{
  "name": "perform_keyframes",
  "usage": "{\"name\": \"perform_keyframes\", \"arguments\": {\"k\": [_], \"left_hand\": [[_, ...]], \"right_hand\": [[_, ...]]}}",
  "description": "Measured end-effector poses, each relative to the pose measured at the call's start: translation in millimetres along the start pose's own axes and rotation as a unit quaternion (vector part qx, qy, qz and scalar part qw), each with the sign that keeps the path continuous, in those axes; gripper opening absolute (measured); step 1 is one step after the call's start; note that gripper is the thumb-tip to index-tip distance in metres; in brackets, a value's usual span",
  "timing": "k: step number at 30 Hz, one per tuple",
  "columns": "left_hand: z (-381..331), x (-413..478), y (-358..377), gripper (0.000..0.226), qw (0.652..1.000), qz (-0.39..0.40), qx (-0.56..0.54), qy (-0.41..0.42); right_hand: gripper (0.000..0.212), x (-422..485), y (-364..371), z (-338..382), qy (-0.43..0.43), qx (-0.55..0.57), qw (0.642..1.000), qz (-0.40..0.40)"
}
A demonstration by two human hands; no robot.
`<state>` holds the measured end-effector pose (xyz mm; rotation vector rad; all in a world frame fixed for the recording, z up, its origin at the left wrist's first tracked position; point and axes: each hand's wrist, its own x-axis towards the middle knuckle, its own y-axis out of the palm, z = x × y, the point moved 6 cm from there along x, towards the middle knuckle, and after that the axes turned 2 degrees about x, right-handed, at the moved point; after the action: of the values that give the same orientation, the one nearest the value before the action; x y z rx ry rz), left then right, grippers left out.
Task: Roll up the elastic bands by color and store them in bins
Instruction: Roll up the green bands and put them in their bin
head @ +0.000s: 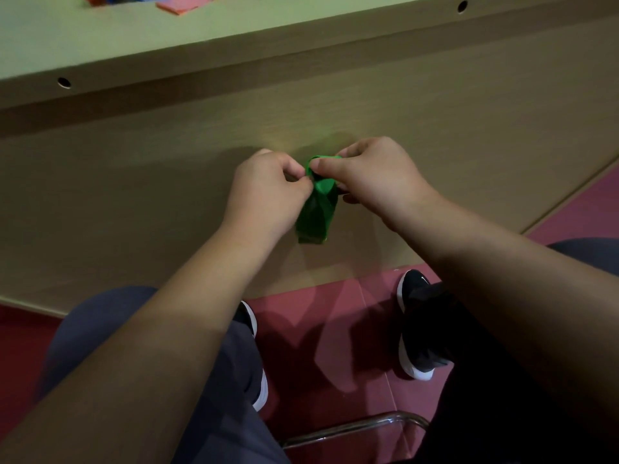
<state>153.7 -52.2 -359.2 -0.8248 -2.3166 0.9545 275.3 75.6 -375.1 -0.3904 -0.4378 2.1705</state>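
Both hands, the left hand [268,185] and right hand [371,175], pinch the rolled top of the flat green elastic band [316,212] between them, its loose length hanging down toward the person.

- Up top, a pale tabletop [100,45] runs across on a slant, with light falling on it.
- Below its edge, a wood-grain front panel [134,195] fills the middle, in dimmer light.
- Two round holes sit in the edge strip: the left hole [64,82] and the right hole [462,6].
- Down low, dark red floor tiles [335,313] with soft shadows across them.
- At the very bottom, a bent chrome tube [351,426] gleams.
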Motion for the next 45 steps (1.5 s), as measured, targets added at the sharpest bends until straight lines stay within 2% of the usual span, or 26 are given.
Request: {"name": "perform_keyframes", "arguments": {"k": [4,8,13,15,23,28,32,45], "left_hand": [[2.6,0.4,5.3,0.004,0.999,0.033,-0.026,-0.025],[6.1,-2.0,7.2,0.010,0.995,0.050,-0.061,-0.059],[5.6,-4.0,11.6,0.039,0.991,0.080,-0.064,-0.081],[3.6,-4.7,11.5,0.042,0.992,0.081,-0.064,-0.078],[-0.3,-6.5,3.8,0.039,0.996,0.036,-0.049,-0.070],[-7.2,-10.6,1.4,0.038,0.997,0.051,-0.036,-0.043],[-8.6,-12.7,1.5,0.028,0.998,0.048,-0.034,-0.032],[-2.2,-7.0,5.6,0.008,0.998,0.062,-0.028,-0.020]], "right_hand": [[0.052,-0.2,-1.2,1.0,-0.007,0.003,1.000,0.020],[0.049,-0.6,1.5,-3.4,0.012,0.001,0.999,0.040],[0.045,-0.9,5.6,-5.0,0.026,0.004,0.999,0.045],[0.042,-0.2,5.3,-4.7,0.028,0.010,0.999,0.039],[0.042,3.1,6.2,-7.9,0.034,0.029,0.998,0.037],[0.039,1.6,6.9,-7.5,0.037,0.046,0.997,0.044],[0.033,-1.9,6.0,-5.0,0.047,0.078,0.995,0.045],[0.048,2.5,7.3,-7.2,0.022,0.068,0.997,0.042]]}}
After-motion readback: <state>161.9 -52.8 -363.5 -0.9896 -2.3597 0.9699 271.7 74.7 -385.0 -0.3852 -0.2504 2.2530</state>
